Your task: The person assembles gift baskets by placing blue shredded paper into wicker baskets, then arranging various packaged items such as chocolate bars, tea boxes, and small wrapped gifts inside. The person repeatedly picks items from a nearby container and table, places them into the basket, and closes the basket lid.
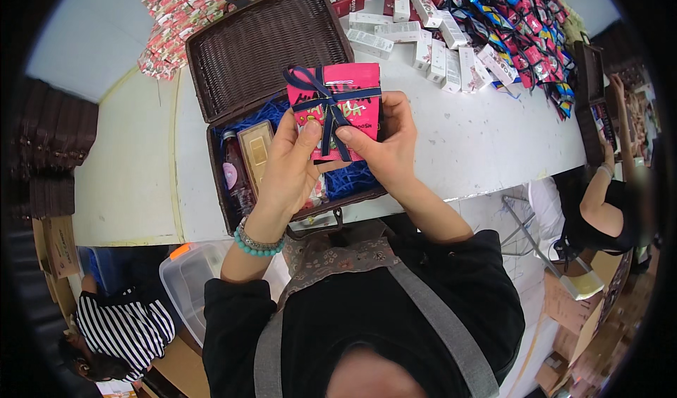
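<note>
In the middle, my left hand and my right hand both grip a bright pink packet tied crosswise with a navy ribbon and bow, thumbs on its front, fingers mostly behind it. The packet is held over an open dark brown wicker case, its lid tipped back. Inside the case are blue paper shreds, a bottle of dark red contents at the left and a light tan box beside it. More items under my hands are partly hidden.
Floral packets, several white cartons and heaped pink-and-blue packets fill the table's back. Stacked cases stand left. A person in stripes is lower left; another works at a case on the right. A plastic tub sits below.
</note>
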Available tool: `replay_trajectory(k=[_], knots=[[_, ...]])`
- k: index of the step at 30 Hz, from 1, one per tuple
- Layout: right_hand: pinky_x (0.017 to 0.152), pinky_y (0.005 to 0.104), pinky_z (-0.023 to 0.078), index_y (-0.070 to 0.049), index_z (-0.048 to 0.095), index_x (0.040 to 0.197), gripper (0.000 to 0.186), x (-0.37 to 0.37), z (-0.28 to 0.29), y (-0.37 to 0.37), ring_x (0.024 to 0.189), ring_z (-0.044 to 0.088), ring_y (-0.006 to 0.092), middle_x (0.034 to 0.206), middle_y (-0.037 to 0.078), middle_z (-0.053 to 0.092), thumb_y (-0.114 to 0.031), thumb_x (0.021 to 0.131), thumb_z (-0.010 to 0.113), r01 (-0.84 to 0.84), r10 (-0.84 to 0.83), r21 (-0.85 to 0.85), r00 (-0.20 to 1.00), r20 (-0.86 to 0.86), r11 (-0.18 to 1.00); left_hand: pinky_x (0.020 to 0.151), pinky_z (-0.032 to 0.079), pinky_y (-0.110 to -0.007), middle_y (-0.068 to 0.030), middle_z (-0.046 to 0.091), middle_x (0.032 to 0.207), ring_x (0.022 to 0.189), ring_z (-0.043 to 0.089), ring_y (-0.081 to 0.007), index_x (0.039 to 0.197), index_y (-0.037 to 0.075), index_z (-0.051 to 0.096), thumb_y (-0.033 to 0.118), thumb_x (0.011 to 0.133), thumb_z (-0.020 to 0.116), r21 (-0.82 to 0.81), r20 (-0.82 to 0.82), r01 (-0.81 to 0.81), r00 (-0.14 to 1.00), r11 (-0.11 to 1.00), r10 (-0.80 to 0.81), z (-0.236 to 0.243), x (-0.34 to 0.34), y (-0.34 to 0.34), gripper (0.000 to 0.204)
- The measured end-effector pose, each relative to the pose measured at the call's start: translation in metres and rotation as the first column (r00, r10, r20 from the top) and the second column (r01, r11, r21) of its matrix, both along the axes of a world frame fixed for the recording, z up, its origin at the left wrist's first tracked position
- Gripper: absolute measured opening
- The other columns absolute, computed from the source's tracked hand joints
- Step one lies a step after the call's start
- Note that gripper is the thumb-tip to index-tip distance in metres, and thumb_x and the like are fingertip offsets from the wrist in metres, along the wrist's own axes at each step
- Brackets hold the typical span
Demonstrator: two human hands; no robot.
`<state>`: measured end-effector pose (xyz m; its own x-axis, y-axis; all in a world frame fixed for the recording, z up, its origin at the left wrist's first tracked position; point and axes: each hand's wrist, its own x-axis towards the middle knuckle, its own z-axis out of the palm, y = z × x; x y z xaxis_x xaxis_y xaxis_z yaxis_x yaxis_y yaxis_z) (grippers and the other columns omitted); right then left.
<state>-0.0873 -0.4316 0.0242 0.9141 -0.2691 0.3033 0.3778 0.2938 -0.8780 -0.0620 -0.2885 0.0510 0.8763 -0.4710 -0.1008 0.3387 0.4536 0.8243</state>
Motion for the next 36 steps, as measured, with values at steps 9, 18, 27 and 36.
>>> replay_trajectory(k=[9,18,27,36], knots=[[0.080,0.0277,0.050,-0.002,0.043,0.114,0.056,0.002,0.001,0.004,0.096,0.057,0.0143,0.108,0.009,0.052,-0.002,0.070,0.078,0.138,-0.125,-0.062,0.975,0.186,0.988,0.069,0.061,-0.037,-0.0098,0.053,0.122,0.103,0.061,-0.0203,0.138,0.012,0.027,0.015,0.099,0.041,0.109,0.125,-0.018,0.992,0.994,0.005,0.007,-0.006,-0.003,0.042],[0.084,0.0295,0.046,0.001,0.044,0.121,0.056,0.004,-0.006,-0.008,0.097,0.055,0.0169,0.111,0.011,0.051,0.000,0.073,0.072,0.254,-0.186,-0.226,0.941,0.283,0.940,0.070,0.060,-0.035,-0.0096,0.054,0.117,0.098,0.062,-0.0192,0.134,0.006,0.026,0.011,0.093,0.055,0.126,0.110,-0.013,0.994,0.992,-0.001,0.013,-0.006,-0.003,0.051],[0.084,0.0304,0.047,0.004,0.048,0.118,0.054,0.010,-0.007,0.003,0.094,0.058,0.0188,0.109,0.014,0.053,0.004,0.070,0.072,0.328,-0.258,-0.112,0.876,0.407,0.938,0.068,0.060,-0.030,-0.0100,0.058,0.111,0.092,0.064,-0.0175,0.133,0.004,0.030,-0.002,0.079,0.069,0.123,0.209,-0.037,0.978,0.992,0.011,0.009,-0.007,-0.006,0.067],[0.077,0.0273,0.047,0.003,0.056,0.115,0.039,0.000,0.011,0.001,0.086,0.057,0.0146,0.105,0.011,0.062,-0.007,0.080,0.069,0.257,-0.239,-0.039,0.937,0.256,0.966,0.065,0.059,-0.028,-0.0105,0.057,0.109,0.090,0.064,-0.0175,0.129,0.003,0.032,-0.005,0.080,0.067,0.147,0.284,-0.165,0.952,0.975,0.118,0.010,-0.007,0.000,0.061]])
